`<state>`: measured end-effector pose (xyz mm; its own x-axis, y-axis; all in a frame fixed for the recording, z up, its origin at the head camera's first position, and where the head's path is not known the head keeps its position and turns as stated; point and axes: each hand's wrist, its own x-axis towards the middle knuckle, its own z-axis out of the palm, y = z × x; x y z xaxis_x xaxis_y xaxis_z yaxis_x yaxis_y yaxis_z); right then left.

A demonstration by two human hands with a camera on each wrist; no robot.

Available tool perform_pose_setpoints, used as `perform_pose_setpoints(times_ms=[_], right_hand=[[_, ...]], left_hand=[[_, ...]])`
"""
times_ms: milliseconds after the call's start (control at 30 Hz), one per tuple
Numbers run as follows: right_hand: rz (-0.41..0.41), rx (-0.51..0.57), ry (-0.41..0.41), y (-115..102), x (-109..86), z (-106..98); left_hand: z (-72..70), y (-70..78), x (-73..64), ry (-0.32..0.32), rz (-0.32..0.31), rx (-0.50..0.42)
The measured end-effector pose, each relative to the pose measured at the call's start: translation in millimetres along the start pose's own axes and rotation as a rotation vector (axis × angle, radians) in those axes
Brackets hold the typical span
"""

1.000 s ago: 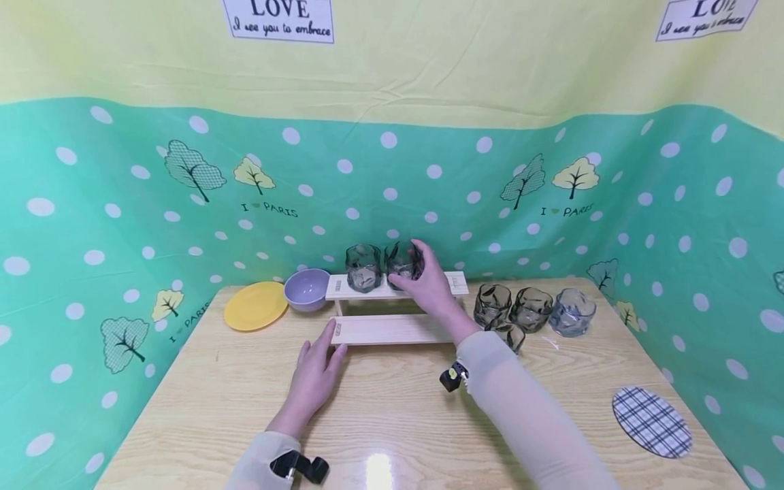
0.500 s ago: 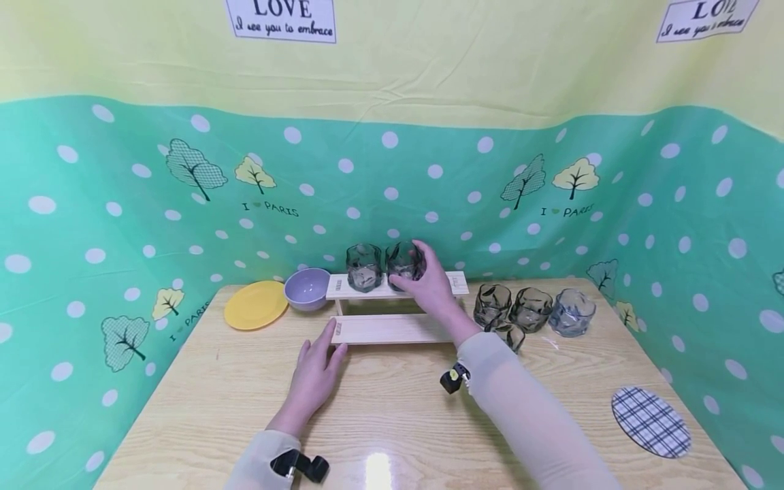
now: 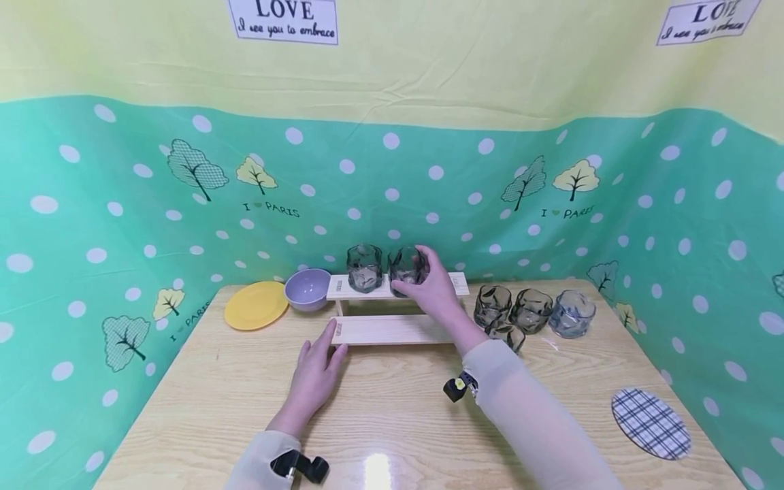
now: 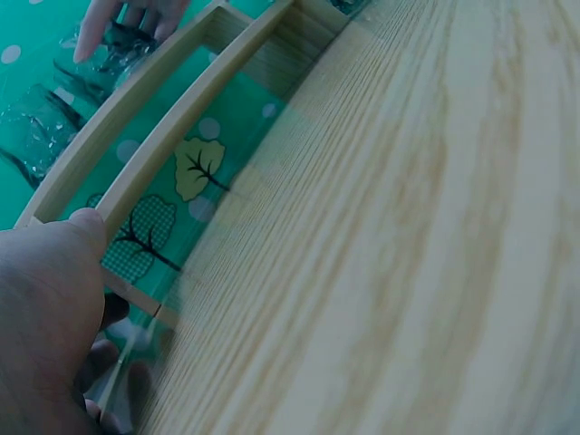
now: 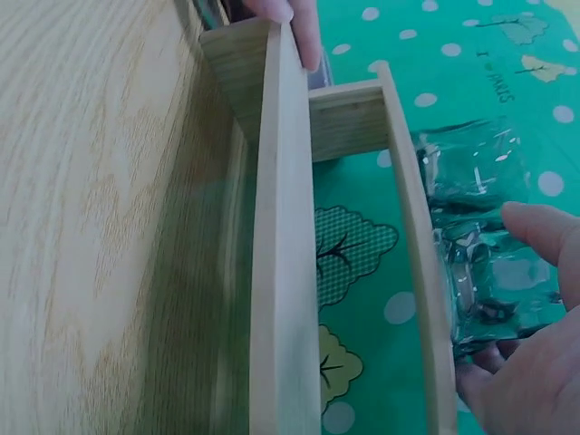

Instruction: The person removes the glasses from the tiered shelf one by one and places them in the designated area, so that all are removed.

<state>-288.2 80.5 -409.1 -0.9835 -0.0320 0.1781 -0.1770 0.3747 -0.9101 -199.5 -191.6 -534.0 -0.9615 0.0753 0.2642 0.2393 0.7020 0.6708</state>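
A two-tier wooden shelf (image 3: 392, 329) stands at the back of the table. One grey-tinted tumbler (image 3: 364, 269) is upright on the left part of its upper board. Beside that, with a narrow gap between them, my right hand (image 3: 437, 291) grips a second tumbler (image 3: 401, 267), thumb in front and fingers at the far right side. This second tumbler is upright on the same board. My left hand (image 3: 315, 376) rests at the left end of the lower board, touching its corner. In the right wrist view, left fingertips (image 5: 308, 43) lie against that board.
Right of the shelf stand several tumblers, grey-tinted ones (image 3: 531, 311) close together and a bluish one (image 3: 572, 314). A purple bowl (image 3: 307, 289) and a yellow plate (image 3: 255, 306) are on the left. A checked round mat (image 3: 651, 422) lies front right. Patterned cloth hangs behind.
My right hand has shifted slightly right with the second tumbler, widening the gap to the first one a little. My left hand keeps its place on the shelf end.
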Motion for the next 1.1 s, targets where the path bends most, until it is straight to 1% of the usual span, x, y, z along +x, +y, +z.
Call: perform_pose_setpoints(times_ms=[200,400,667,867,1100], right_hand=[[0.028,-0.012,-0.003,-8,-11.1,-6],[0.052,0.007,-0.01,-17,-24.3,-15],[0.028,0.063,-0.029,-28,-42.4,-28],[0.024,0.044,-0.034,-32,-53.7,-40],[-0.011,0.016,-0.038,-30,-65.5,-58]], left_hand=[[-0.7,0.5,-0.8,-0.001,-0.004,0.0],[-1.0,0.6,-1.5,-0.001,-0.002,-0.001],[-1.1,-0.6,-1.9,0.001,0.0,0.002],[-0.4,-1.6,-1.6,0.004,0.005,0.005],[0.0,-1.7,0.0,0.007,0.014,0.011]])
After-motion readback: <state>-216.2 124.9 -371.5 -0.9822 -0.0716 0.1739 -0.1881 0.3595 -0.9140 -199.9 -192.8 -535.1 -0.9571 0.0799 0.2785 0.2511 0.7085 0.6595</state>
